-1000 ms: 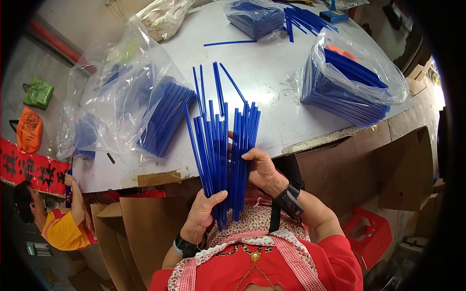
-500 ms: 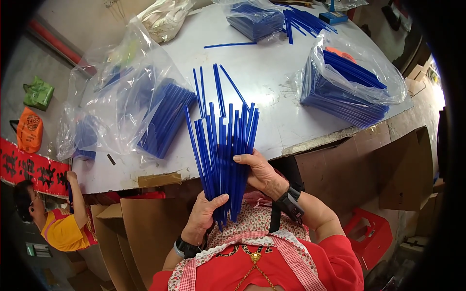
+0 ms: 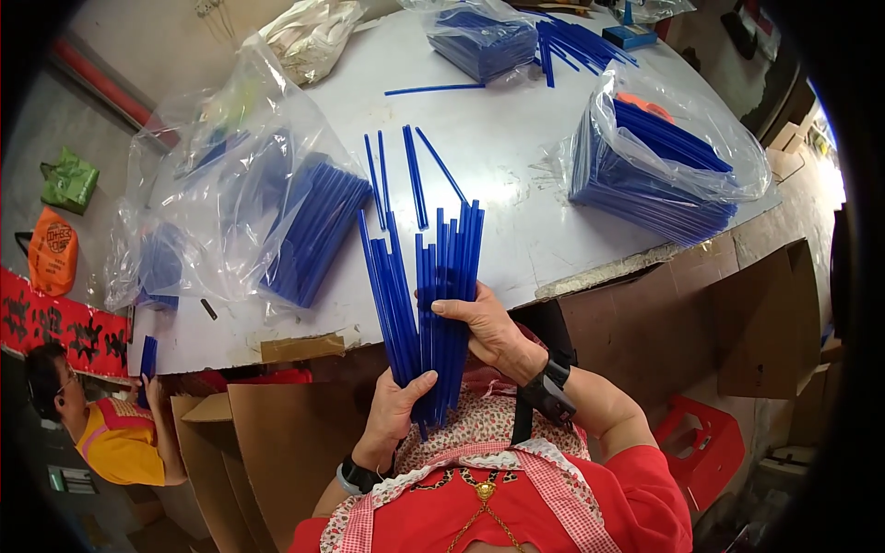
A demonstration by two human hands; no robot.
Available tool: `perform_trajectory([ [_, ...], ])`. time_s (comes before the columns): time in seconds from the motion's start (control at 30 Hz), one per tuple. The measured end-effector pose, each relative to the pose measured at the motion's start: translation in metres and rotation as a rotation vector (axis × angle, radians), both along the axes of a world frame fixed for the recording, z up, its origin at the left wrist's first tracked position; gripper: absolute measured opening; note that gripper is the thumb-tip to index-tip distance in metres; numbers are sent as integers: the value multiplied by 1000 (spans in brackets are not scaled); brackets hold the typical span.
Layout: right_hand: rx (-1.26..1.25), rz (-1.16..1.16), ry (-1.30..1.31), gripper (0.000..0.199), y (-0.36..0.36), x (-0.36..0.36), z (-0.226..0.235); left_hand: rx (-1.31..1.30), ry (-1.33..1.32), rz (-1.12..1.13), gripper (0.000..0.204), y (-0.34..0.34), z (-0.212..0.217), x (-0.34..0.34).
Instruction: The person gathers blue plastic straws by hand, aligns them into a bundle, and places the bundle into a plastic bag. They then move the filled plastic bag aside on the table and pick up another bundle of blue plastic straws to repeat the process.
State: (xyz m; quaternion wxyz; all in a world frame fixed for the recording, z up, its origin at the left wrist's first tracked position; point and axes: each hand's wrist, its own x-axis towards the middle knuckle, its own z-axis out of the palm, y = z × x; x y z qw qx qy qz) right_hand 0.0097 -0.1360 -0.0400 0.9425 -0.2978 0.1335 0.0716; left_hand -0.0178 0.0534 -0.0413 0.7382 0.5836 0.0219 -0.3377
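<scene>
A loose bundle of blue plastic tubes [image 3: 449, 276] stands upright in front of my body, its upper ends uneven and fanned. My left hand [image 3: 398, 403] grips the lower part of the tubes, thumb across the front. Higher up, my right hand [image 3: 487, 324] closes round the right-hand part of the bundle, thumb also in front. A narrow gap splits the tubes into a left and a right group. Just beyond them, several single blue tubes [image 3: 414, 175] lie on the white table [image 3: 502, 166].
Clear plastic bags of blue tubes sit left [image 3: 318, 230], right [image 3: 645, 175] and far back [image 3: 484, 41]. More loose tubes [image 3: 576, 46] lie behind. Cardboard boxes [image 3: 290, 442] and a red stool [image 3: 705, 452] stand below the table edge. A co-worker [image 3: 120, 424] holds tubes at left.
The tubes in my hands have parted into two groups, with a gap between them. My right hand has shifted slightly left and down. The co-worker's hand and tubes have lowered.
</scene>
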Motion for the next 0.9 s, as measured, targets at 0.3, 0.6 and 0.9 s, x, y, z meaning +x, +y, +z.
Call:
perform_trajectory([
  [0.3,1,5,28,43,-1,5,-4,14,-43,10,32,-4,-1,3],
  [0.6,11,-131,26,50,-27,14,13,-100,142,-101,40,-8,20,28],
  [0.9,-26,-375,-151,46,-73,17,30,-148,177,-209,44,-2,42,63],
])
